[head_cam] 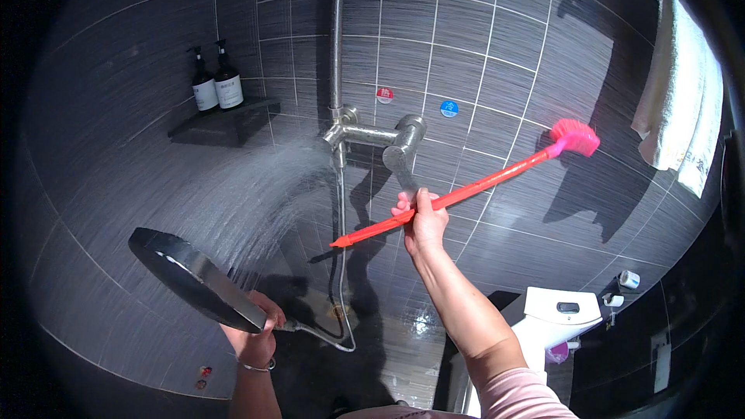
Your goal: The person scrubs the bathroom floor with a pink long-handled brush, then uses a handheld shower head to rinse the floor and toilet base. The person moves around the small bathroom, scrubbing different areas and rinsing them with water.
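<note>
My left hand [253, 334] grips a large dark shower head [195, 282] near its hose end, partly hidden behind the head. A spray of water [250, 209] arcs from it towards the wall. The metal shower hose [342, 203] hangs in a loop from the mixer tap [372, 135] and runs to that hand. In my right hand [426, 218] is a long-handled brush [489, 183] with a red handle and pink bristles. The brush lies slantwise in the air, bristle end up at the right against the grey tiles. Both hands are in front of the wall.
Two pump bottles [216, 84] stand on a dark corner shelf [227, 123]. A metal riser pipe [337, 35] runs up the wall. White towels [681, 87] hang at the right, above a white toilet [561, 308]. A floor drain [337, 311] lies below on the wet floor.
</note>
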`<action>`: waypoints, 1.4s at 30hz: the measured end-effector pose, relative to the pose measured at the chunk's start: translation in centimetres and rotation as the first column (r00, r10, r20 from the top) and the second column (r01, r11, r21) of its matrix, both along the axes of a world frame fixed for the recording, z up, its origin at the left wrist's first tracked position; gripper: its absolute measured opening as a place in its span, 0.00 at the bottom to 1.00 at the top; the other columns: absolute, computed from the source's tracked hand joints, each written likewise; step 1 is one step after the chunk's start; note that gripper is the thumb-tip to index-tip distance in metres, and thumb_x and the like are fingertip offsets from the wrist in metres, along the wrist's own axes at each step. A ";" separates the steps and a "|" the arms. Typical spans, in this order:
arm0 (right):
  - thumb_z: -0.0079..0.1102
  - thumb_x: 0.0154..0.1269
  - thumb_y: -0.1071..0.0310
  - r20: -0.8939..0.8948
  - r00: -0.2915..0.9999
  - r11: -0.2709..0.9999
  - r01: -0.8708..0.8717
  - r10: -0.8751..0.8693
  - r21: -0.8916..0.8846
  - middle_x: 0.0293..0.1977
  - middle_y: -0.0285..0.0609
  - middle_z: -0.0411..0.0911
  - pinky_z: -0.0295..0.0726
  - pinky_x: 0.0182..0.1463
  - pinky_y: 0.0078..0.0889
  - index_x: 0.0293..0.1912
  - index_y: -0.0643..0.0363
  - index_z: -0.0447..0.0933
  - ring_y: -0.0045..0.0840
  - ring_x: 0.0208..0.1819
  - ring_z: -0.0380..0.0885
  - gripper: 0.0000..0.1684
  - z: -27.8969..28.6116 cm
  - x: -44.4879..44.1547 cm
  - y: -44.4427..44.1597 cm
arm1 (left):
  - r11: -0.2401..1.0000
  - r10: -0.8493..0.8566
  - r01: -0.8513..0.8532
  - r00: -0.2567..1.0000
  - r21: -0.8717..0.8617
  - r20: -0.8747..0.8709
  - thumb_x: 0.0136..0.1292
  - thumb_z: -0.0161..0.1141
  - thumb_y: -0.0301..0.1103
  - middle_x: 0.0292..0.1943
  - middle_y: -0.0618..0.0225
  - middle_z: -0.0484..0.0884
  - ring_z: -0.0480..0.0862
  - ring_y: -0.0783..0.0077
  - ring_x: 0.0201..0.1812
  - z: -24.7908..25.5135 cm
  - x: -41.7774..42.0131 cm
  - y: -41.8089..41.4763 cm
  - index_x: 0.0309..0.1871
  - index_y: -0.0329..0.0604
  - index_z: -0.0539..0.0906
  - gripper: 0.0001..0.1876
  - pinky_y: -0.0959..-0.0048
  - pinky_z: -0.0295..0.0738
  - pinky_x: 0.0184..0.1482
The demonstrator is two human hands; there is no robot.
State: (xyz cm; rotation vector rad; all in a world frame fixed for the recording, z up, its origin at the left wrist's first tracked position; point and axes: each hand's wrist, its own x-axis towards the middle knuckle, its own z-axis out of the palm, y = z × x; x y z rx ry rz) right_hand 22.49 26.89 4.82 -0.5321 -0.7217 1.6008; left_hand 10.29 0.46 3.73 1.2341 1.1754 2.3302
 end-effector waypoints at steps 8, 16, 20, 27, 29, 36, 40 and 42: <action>0.40 0.68 0.58 -0.262 0.962 0.987 -0.115 0.083 -0.111 0.37 0.52 0.75 0.80 0.35 0.36 0.43 0.60 0.60 0.30 0.30 0.75 0.14 -3.2 -7.5 -0.5 | 0.996 -0.086 0.087 0.995 -0.017 0.041 0.52 0.64 0.30 0.17 0.69 0.66 0.67 0.76 0.16 -0.3 -1.0 -0.4 0.28 0.44 0.67 0.13 0.73 0.65 0.17; 0.41 0.68 0.59 -0.664 0.745 0.919 -0.222 -0.056 -0.327 0.35 0.46 0.72 0.75 0.44 0.36 0.39 0.61 0.66 0.29 0.34 0.72 0.14 -0.2 -9.4 -2.2 | 0.996 -0.027 0.030 0.999 -0.085 0.035 0.51 0.66 0.30 0.16 0.69 0.67 0.67 0.77 0.15 0.3 -2.8 -2.7 0.27 0.45 0.66 0.15 0.73 0.64 0.15; 0.45 0.66 0.64 -0.483 0.870 0.925 -0.260 0.099 -0.278 0.38 0.44 0.74 0.77 0.43 0.32 0.47 0.60 0.65 0.28 0.34 0.74 0.13 -2.5 -7.1 -3.9 | 0.995 -0.094 0.093 0.995 -0.040 -0.026 0.52 0.65 0.29 0.16 0.69 0.67 0.67 0.76 0.15 0.8 -4.0 -2.4 0.26 0.45 0.65 0.15 0.74 0.64 0.15; 0.42 0.64 0.73 0.284 0.956 0.977 0.120 -0.066 -0.178 0.13 0.35 0.61 0.64 0.14 0.20 0.51 0.57 0.59 0.18 0.11 0.60 0.16 -15.8 4.6 -9.4 | 0.919 -0.300 0.323 0.945 0.226 -0.131 0.48 0.66 0.31 0.17 0.62 0.70 0.70 0.72 0.15 4.9 -2.3 3.5 0.24 0.38 0.69 0.14 0.76 0.66 0.15; 0.41 0.63 0.72 0.495 0.845 0.977 0.207 -0.203 0.047 0.21 0.33 0.66 0.65 0.17 0.17 0.56 0.57 0.59 0.14 0.16 0.63 0.20 -16.7 9.7 -9.0 | 0.931 -0.326 0.344 0.933 0.123 -0.150 0.53 0.64 0.30 0.16 0.71 0.66 0.66 0.78 0.14 7.2 -1.0 5.5 0.26 0.45 0.65 0.15 0.78 0.63 0.16; 0.36 0.63 0.76 0.584 0.622 0.820 0.176 -0.522 0.545 0.19 0.34 0.68 0.66 0.19 0.16 0.67 0.54 0.43 0.13 0.16 0.65 0.34 -6.2 21.6 -5.9 | 0.927 -0.353 0.366 0.925 0.081 -0.136 0.54 0.60 0.26 0.16 0.66 0.64 0.65 0.75 0.15 11.1 5.7 10.9 0.29 0.40 0.65 0.12 0.75 0.64 0.18; 0.39 0.65 0.74 0.623 0.508 0.764 0.116 -0.595 0.635 0.17 0.33 0.66 0.69 0.23 0.18 0.67 0.48 0.48 0.13 0.17 0.65 0.32 -2.7 23.9 -3.0 | 0.951 -0.309 0.308 0.945 -0.022 -0.106 0.51 0.64 0.29 0.18 0.66 0.69 0.70 0.73 0.16 10.2 9.4 11.8 0.26 0.37 0.68 0.13 0.75 0.65 0.19; 0.42 0.66 0.72 0.691 0.545 0.857 0.111 -0.476 0.503 0.19 0.39 0.71 0.71 0.27 0.22 0.64 0.44 0.56 0.17 0.20 0.67 0.28 -3.4 24.9 -1.9 | 0.955 -0.294 0.290 0.952 -0.057 -0.082 0.50 0.65 0.31 0.18 0.66 0.69 0.70 0.73 0.16 8.7 10.5 11.8 0.26 0.37 0.69 0.14 0.75 0.66 0.19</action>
